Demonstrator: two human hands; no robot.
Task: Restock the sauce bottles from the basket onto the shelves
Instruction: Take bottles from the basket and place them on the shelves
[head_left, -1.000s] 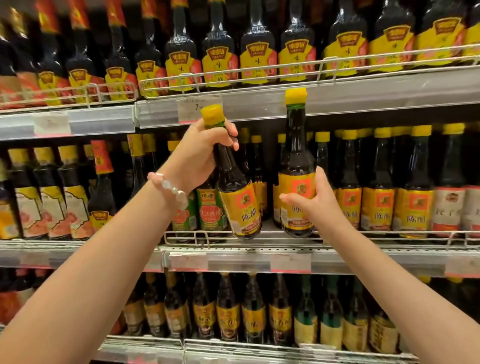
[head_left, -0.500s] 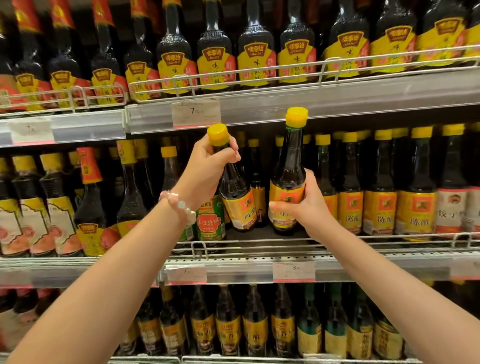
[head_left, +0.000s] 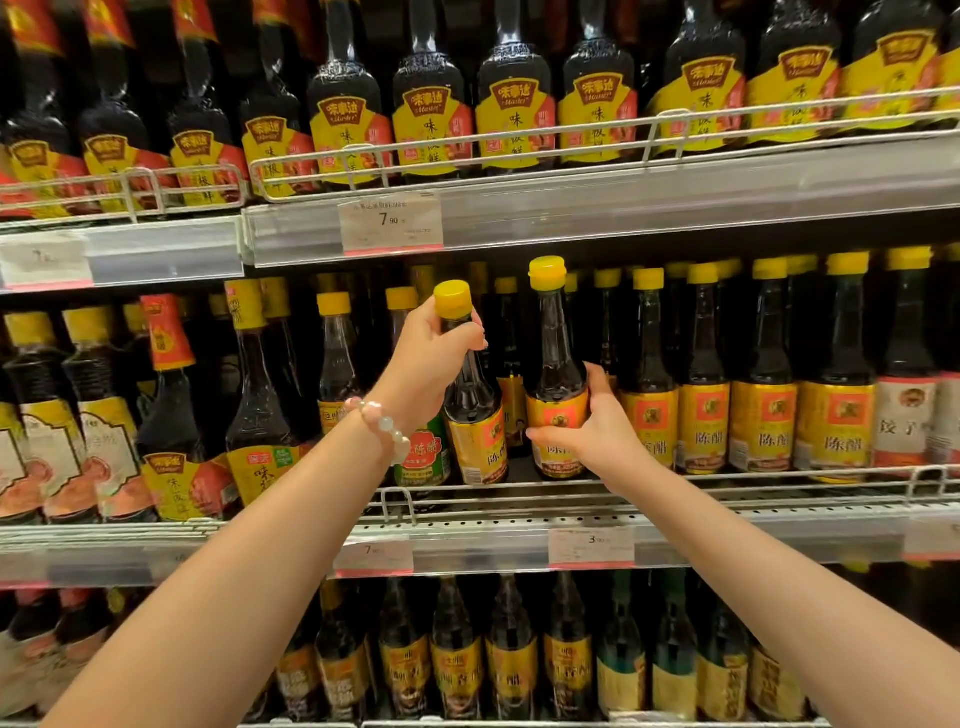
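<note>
My left hand grips the neck of a dark vinegar bottle with a yellow cap and yellow label. Its base is at the front of the middle shelf, just behind the wire rail. My right hand holds a second, matching bottle by its label, upright, a hand's width to the right, its base low at the shelf. A row of the same yellow-label bottles stands right beside it. The basket is out of view.
The upper shelf overhangs close above the caps and carries dark bottles with yellow and red labels. A green-label bottle stands just left of the held pair. More bottles fill the lower shelf. A wire rail fronts the middle shelf.
Both bottles have gone down and back into the middle shelf, from in front of the upper shelf edge to behind the wire rail. The left bottle has tipped closer to upright.
</note>
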